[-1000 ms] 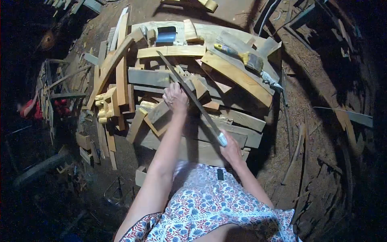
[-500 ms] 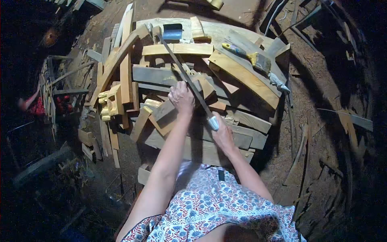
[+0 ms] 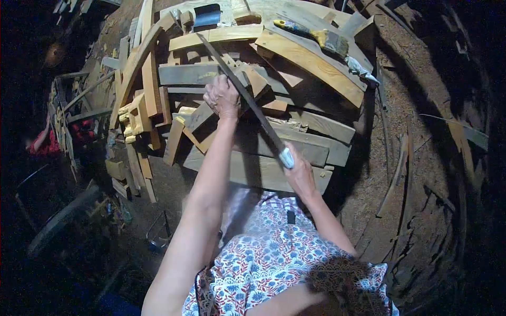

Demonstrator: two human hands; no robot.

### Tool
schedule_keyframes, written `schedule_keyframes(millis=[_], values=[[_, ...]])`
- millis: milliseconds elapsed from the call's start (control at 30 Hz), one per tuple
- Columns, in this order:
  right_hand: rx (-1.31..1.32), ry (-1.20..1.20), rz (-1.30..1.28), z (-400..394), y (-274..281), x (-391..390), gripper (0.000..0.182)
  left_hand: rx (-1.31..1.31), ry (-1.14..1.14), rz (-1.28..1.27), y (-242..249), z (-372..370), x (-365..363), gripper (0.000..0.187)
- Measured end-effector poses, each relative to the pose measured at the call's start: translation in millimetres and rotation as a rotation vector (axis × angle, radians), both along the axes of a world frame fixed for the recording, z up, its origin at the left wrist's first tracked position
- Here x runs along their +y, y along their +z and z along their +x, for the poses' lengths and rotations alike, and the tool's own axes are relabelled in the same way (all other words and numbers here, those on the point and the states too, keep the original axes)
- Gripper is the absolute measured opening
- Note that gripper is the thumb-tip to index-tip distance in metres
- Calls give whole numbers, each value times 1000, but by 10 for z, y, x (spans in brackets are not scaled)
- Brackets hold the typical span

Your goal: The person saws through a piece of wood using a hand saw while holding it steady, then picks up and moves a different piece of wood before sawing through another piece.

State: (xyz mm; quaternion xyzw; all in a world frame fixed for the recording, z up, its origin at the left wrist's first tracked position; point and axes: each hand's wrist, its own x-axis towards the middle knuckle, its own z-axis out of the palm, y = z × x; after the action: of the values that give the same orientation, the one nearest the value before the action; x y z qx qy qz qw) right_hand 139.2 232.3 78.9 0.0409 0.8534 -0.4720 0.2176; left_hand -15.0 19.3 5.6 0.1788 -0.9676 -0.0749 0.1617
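Note:
My right hand (image 3: 302,178) is closed around the white handle of a handsaw (image 3: 259,117). The saw's long, dark, narrow blade runs up and left across the wood pile, tapering to its tip near a curved yellowish board (image 3: 216,36). Just left of the blade, my left hand (image 3: 222,97) is clenched with its knuckles up, close over a grey board (image 3: 188,75). What lies in its fingers is hidden, and I cannot tell what it is. A small wooden block (image 3: 255,80) sits against the blade's right side.
A paintbrush (image 3: 333,42) with a yellow-tipped handle lies on a wide board (image 3: 311,63), beside a crumpled whitish tube (image 3: 360,69). Long boards (image 3: 150,87) lean at the left next to stacked yellow pieces (image 3: 138,117). Wood scraps (image 3: 403,179) litter the ground at right.
My right hand has drawn the saw back toward my body relative to the wood. My left hand stays close to the same spot on the pile. The camera's view has shifted.

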Motion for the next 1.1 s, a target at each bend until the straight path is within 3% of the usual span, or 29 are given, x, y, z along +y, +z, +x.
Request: schedule_keyframes(millis=[133, 200, 233, 300, 367, 433, 667, 733, 800, 867, 1000, 1100], values=[[85, 37, 22, -721, -221, -487, 53, -25, -18, 20, -115, 39, -80, 21], [145, 19, -55, -704, -267, -440, 53, -8, -109, -60, -36, -67, -122, 18], [173, 18, -124, -617, -278, -374, 54, 58, -3, 23, -57, -26, -35, 16], [180, 6, -82, -277, -139, -142, 57, 25, 7, 22, 63, -29, 52, 16], [-51, 37, 55, 97, -11, 124, 55, -41, 48, -57, 7, -5, 7, 13], [4, -28, 25, 302, 1, 171, 54, -41, 64, -40, -13, -46, -10, 11], [17, 1, 77, -106, 124, 215, 56, -14, 145, 76, 2, -156, -54, 13], [-16, 123, 118, -236, 346, 331, 57, 7, 125, -9, -133, -151, -101, 13], [194, 123, 129, -149, 350, 353, 58, -33, 111, 48, -32, -129, -74, 14], [12, 110, 154, -39, 385, 399, 56, -13, 70, 107, 34, -146, -64, 15], [-22, 113, 35, -243, 141, 265, 54, -77, 35, 7, -45, -88, -101, 15], [99, 117, 12, -673, -263, -203, 56, -182, 14, 34, 107, -5, -25, 16]])
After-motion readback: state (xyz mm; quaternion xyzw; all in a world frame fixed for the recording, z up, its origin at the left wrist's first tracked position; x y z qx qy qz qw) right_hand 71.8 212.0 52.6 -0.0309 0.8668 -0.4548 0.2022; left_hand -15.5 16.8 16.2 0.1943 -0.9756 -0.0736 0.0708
